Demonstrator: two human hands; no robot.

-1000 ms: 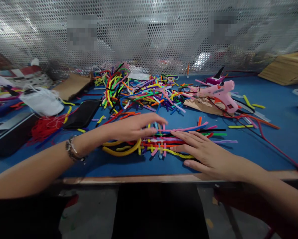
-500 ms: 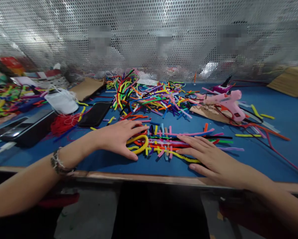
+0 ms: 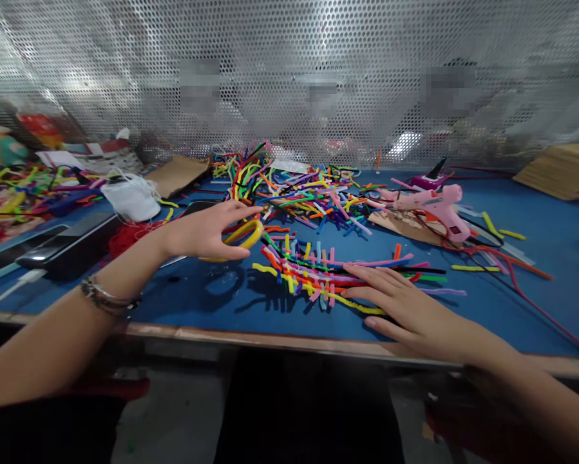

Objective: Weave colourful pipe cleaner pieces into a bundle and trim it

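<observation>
In my left hand (image 3: 207, 229) is a pair of scissors with yellow handle loops (image 3: 253, 237), raised above the table and casting a shadow. A bit of its metal blade shows below my wrist. To the right lies a woven strip of coloured pipe cleaners (image 3: 301, 270), long strands crossed by short pieces, its left end slightly lifted. My right hand (image 3: 405, 309) rests flat over the strip's right part, fingers stretched out and touching the strands. Loose strand ends stick out beyond that hand.
A heap of loose pipe cleaners (image 3: 299, 193) lies at the back. A pink glue gun (image 3: 444, 209) sits on cardboard at right, its red cord running forward. At left are phones (image 3: 71, 238), a white mask (image 3: 132, 196) and red yarn (image 3: 129, 238). A perforated metal panel (image 3: 279, 77) stands behind.
My left hand has lifted off the strip and moved left with the scissors, uncovering the strip's left end. My right hand stays on the strands. The view has shifted slightly.
</observation>
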